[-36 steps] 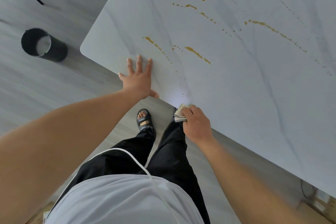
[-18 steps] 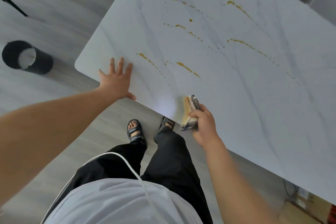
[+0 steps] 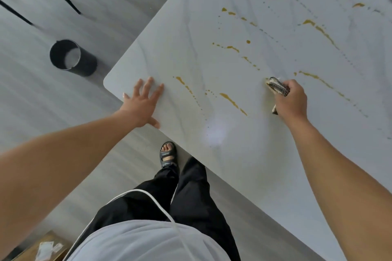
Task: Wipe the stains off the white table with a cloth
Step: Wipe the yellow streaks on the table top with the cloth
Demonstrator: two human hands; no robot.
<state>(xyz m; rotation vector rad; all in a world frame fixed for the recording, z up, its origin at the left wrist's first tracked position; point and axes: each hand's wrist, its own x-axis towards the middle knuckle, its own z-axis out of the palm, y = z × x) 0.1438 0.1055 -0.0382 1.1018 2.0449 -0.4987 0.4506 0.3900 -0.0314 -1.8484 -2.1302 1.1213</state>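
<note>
While the left hand (image 3: 142,101) lies flat, fingers (image 3: 148,86) spread, near the tabletop (image 3: 254,154) corner as an apparent brace, the right hand (image 3: 292,103) grips the bunched cloth (image 3: 278,87) among the stains (image 3: 232,100).

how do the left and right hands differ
The left hand lies flat, fingers spread, holding nothing; the right hand is curled round the cloth. The left hand rests near the table corner; the right hand is farther in, among stains. Both reach over the table.
</note>
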